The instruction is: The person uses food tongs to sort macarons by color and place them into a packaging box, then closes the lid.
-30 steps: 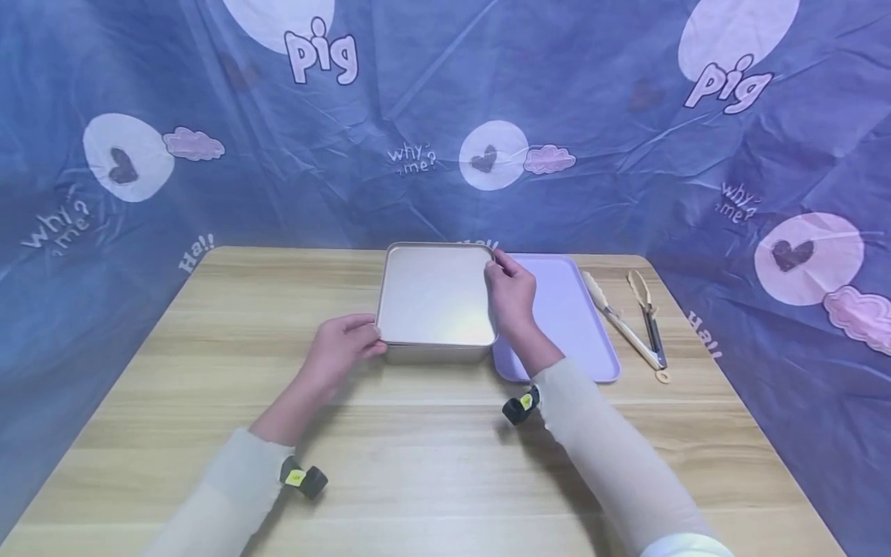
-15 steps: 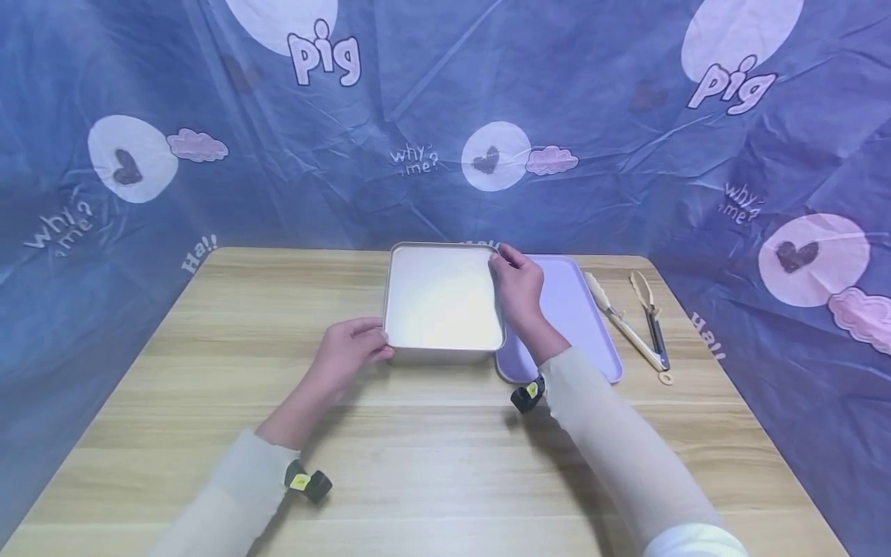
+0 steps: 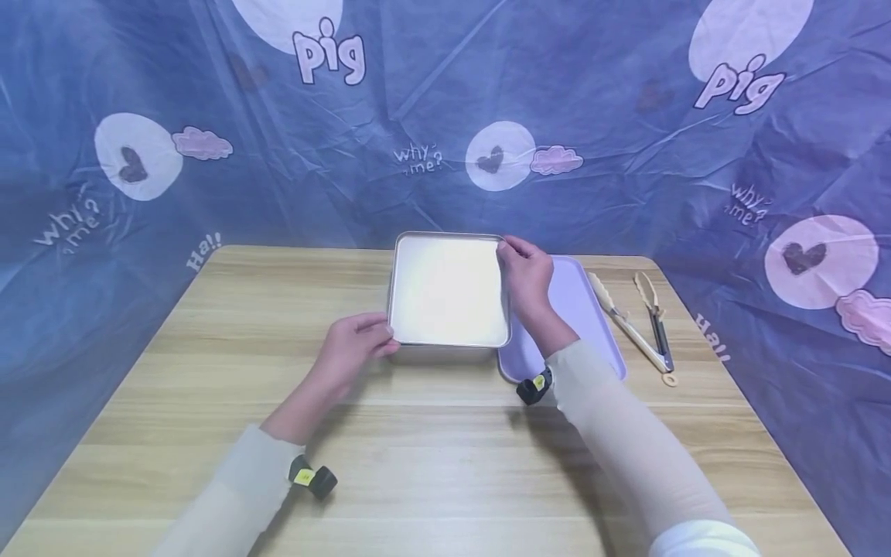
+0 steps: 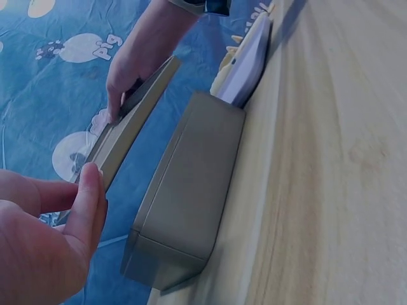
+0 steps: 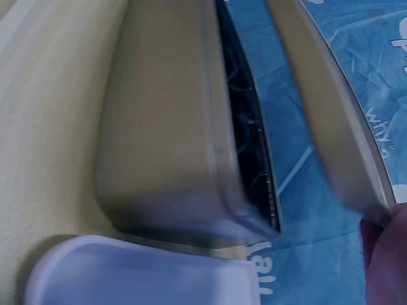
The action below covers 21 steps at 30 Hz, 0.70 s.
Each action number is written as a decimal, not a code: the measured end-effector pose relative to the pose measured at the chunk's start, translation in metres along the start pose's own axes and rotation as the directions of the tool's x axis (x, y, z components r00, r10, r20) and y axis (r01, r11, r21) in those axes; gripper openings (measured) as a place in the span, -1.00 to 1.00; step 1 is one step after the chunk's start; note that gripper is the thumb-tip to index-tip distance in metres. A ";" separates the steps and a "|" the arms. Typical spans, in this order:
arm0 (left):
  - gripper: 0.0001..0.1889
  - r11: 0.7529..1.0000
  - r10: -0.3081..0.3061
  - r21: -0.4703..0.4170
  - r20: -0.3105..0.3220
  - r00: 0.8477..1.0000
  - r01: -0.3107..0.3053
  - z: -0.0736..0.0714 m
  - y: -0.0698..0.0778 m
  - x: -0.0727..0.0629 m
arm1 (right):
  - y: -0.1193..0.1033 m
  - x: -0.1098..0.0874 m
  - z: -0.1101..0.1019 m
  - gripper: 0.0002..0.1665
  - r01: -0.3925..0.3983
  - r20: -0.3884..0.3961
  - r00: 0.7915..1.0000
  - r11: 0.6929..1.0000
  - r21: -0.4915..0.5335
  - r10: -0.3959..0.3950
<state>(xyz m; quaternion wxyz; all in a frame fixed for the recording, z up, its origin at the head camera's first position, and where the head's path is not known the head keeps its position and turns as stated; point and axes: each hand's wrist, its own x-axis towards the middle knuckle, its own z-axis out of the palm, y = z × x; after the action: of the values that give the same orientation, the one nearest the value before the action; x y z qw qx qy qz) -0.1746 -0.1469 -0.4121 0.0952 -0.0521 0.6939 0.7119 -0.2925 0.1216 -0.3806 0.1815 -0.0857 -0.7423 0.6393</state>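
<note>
A shallow square metal lid [image 3: 451, 290] is held level above a deeper metal box [image 3: 442, 355] in the head view. My left hand [image 3: 356, 346] pinches the lid's near left corner between thumb and fingers. At the far right corner, my right hand [image 3: 527, 275] grips its rim. Both wrist views show a gap between the lid [image 4: 141, 117] and the box [image 4: 194, 178], which stands on the table. Through that gap the right wrist view shows the box's [image 5: 159, 127] dark open top; its contents are hidden.
A lavender tray [image 3: 585, 309] lies flat right of the box, partly under my right forearm. Two tongs [image 3: 629, 329] with cream tips rest beyond it. A blue patterned cloth [image 3: 445, 93] hangs behind the wooden table [image 3: 431, 449].
The lid has risen off the box, carried by both hands, and a gap now shows beneath it. Both hands have shifted slightly to the right in the head view.
</note>
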 end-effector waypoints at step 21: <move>-0.54 0.996 0.002 -0.092 -0.034 0.999 -0.005 0.001 0.021 0.022 | -0.063 -0.012 -0.024 -0.64 0.042 0.030 0.998 0.978 0.204 -0.049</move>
<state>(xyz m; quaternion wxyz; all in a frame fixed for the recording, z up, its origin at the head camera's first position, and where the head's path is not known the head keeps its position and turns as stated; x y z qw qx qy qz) -0.2009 -0.1447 -0.3960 0.0797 -0.0670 0.6619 0.7423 -0.2657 0.1286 -0.3180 0.1907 -0.0385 -0.6780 0.7089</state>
